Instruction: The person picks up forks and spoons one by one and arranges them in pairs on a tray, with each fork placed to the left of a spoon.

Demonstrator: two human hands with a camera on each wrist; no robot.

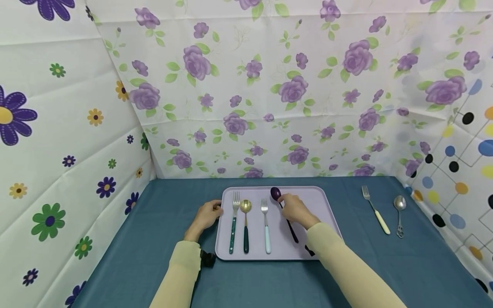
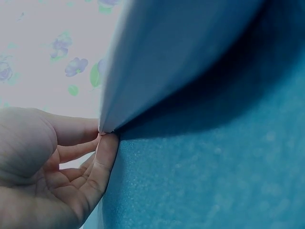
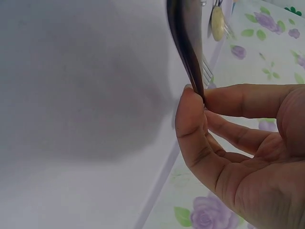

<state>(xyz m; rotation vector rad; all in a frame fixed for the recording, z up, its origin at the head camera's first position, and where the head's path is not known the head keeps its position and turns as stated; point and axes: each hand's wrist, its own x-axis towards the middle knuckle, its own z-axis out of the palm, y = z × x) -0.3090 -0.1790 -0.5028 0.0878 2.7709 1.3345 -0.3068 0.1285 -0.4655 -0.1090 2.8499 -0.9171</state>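
A pale lilac tray point(image 1: 316, 201) lies on the teal cloth. My left hand point(image 1: 208, 214) pinches its left edge between thumb and fingers; the left wrist view shows the tray's underside point(image 2: 162, 52) above the cloth. My right hand point(image 1: 298, 211) pinches a dark purple spoon point(image 1: 275, 193) near its neck, over the tray's right part. The spoon's handle point(image 3: 186, 43) is also visible in the right wrist view. On the tray, from the left, lie a green-handled fork point(image 1: 233, 226), a gold spoon with a dark green handle point(image 1: 246, 235) and a fork with a pale blue handle point(image 1: 267, 235).
To the right of the tray, a cream-handled fork point(image 1: 379, 217) and a silver spoon point(image 1: 399, 205) lie on the teal cloth point(image 1: 369, 265). A black device point(image 1: 208, 259) sits at the left wrist. Flowered sheets point(image 1: 246, 85) stand behind the table.
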